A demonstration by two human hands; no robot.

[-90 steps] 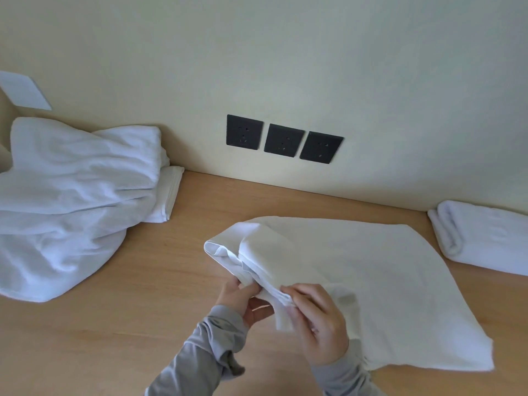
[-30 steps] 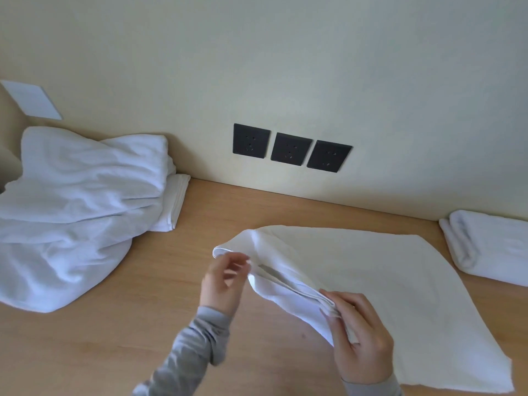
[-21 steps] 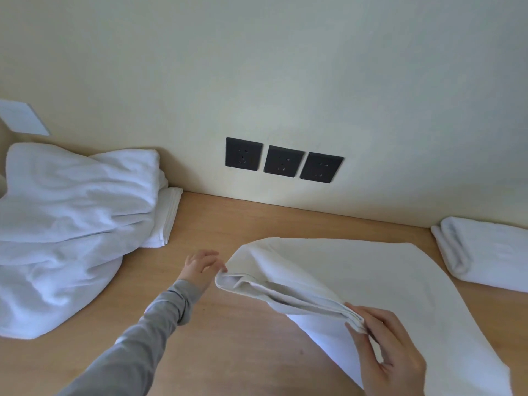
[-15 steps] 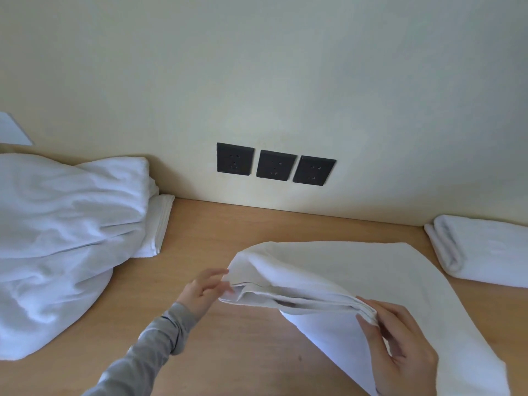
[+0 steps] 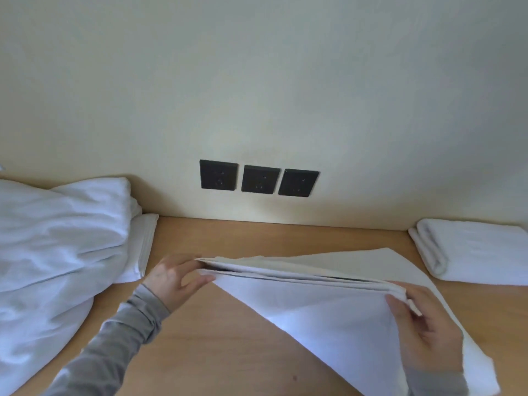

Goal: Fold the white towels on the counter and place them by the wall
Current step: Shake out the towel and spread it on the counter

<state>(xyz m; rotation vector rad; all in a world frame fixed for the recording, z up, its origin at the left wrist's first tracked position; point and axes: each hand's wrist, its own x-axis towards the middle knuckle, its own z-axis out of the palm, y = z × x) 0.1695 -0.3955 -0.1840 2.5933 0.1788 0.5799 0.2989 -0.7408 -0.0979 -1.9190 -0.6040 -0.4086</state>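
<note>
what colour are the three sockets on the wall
The sockets are black, or a very dark grey, against the cream wall; the head view shows them.

Towel [image 5: 328, 310] plain white, no pattern, its shaded underside reading faint blue-grey; pile [image 5: 57, 238] at left and folded towel [image 5: 480, 252] at right the same plain white, bluish in the creases. Tabletop [image 5: 228, 352] light tan wood with faint grain and one small dark spot [image 5: 294, 377]. Wall [image 5: 257, 81] plain pale cream, greyer toward the top; three sockets [image 5: 259, 179] matt black; sleeve [image 5: 114, 347] light grey, unpatterned.
</note>
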